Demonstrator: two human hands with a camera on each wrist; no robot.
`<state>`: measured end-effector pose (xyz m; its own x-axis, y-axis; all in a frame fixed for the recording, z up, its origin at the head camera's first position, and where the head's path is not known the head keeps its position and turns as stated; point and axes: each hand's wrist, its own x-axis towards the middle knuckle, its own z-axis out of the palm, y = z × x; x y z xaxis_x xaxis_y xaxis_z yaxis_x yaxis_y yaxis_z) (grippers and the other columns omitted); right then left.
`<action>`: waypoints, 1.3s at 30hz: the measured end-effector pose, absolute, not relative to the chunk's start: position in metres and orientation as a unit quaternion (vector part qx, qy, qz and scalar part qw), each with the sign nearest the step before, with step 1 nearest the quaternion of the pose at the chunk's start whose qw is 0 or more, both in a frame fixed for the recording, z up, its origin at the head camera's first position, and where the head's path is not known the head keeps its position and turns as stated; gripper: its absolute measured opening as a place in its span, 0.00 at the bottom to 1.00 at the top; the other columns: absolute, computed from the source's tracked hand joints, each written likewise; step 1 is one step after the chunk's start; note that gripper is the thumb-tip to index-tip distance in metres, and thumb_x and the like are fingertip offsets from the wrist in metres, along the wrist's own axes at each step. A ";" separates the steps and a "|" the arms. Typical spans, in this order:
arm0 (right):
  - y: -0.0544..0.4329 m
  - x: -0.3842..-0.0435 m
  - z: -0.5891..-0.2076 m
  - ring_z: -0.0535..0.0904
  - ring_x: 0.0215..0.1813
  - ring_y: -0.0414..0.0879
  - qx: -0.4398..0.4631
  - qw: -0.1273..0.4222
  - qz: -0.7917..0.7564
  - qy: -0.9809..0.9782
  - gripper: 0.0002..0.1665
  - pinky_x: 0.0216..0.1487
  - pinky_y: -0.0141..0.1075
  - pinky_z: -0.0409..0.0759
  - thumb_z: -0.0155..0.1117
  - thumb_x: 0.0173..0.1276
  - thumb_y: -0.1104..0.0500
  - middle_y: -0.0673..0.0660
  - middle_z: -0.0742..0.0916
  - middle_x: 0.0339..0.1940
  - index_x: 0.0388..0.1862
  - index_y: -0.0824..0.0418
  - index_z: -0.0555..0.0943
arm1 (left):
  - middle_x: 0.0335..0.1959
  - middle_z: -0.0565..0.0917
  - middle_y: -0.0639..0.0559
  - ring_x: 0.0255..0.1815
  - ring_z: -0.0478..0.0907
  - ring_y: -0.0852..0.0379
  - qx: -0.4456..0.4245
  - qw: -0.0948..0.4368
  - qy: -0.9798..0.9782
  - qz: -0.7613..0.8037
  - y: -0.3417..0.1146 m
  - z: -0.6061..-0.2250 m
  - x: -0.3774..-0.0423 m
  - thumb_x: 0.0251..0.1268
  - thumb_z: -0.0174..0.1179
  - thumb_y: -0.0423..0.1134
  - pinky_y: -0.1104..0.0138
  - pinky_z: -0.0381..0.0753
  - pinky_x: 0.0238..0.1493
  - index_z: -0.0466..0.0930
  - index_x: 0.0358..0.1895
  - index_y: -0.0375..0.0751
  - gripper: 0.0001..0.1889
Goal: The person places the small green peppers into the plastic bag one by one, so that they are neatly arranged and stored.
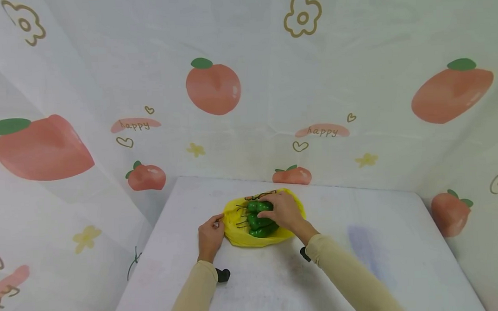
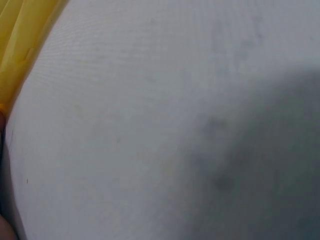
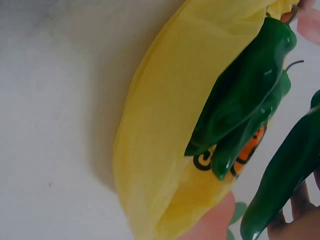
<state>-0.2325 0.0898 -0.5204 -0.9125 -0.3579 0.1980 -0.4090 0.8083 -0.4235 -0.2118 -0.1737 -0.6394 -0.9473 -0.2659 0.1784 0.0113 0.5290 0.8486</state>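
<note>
A yellow plastic bag point(image 1: 244, 242) lies on the table with its mouth spread. Several long green peppers point(image 1: 264, 231) with thin stems are in its opening. At the bag's left end, my left hand point(image 1: 210, 237) pinches the edge of the plastic. My right hand point(image 1: 285, 211) reaches over the bag from the right, thumb and fingers around one pepper. The right wrist view shows this held green pepper point(image 3: 287, 175) apart from two other peppers point(image 3: 245, 85), which lie in the bag point(image 3: 160, 120). In the left wrist view only a strip of bag point(image 2: 22, 40) appears, the hand mostly cut off.
The white table point(image 1: 255, 290) meets a printed fabric backdrop point(image 1: 248, 146) at its back and sides. A thin dark green cord or stem point(image 1: 134, 261) shows at the table's left edge. Dark straps point(image 1: 223, 275) sit at both wrists.
</note>
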 end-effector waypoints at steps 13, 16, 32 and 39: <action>0.064 -0.236 -0.535 0.79 0.53 0.56 0.203 0.043 0.268 -0.941 0.27 0.58 0.57 0.74 0.77 0.59 0.43 0.50 0.89 0.58 0.57 0.47 0.86 | 0.13 0.78 0.57 0.16 0.67 0.59 0.087 0.132 -0.861 -0.483 -0.172 -0.642 -0.211 0.70 0.59 0.39 0.70 0.68 0.19 0.90 0.50 0.53 0.12; 0.062 -0.236 -0.536 0.78 0.53 0.55 0.198 0.038 0.270 -0.942 0.27 0.58 0.56 0.73 0.77 0.59 0.43 0.50 0.89 0.58 0.57 0.47 0.86 | 0.15 0.79 0.56 0.15 0.67 0.59 0.087 0.130 -0.861 -0.484 -0.172 -0.641 -0.210 0.70 0.59 0.39 0.70 0.69 0.19 0.90 0.50 0.53 0.12; 0.048 -0.237 -0.545 0.78 0.59 0.55 0.204 0.031 0.270 -0.941 0.27 0.60 0.56 0.72 0.75 0.61 0.44 0.49 0.88 0.61 0.58 0.49 0.85 | 0.24 0.86 0.54 0.17 0.67 0.58 0.091 0.138 -0.866 -0.471 -0.173 -0.642 -0.212 0.70 0.60 0.40 0.70 0.68 0.20 0.90 0.50 0.54 0.12; 0.048 -0.239 -0.549 0.78 0.59 0.55 0.200 0.026 0.273 -0.941 0.28 0.60 0.54 0.72 0.76 0.60 0.44 0.48 0.87 0.61 0.59 0.48 0.85 | 0.19 0.82 0.55 0.16 0.66 0.57 0.083 0.143 -0.864 -0.475 -0.173 -0.642 -0.212 0.70 0.59 0.39 0.69 0.67 0.19 0.90 0.50 0.53 0.12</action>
<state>-0.2388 0.0484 -0.5489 -0.9185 -0.3622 0.1589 -0.3910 0.7710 -0.5026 -0.2122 -0.1731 -0.6421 -0.9456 -0.2788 0.1678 -0.0075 0.5343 0.8453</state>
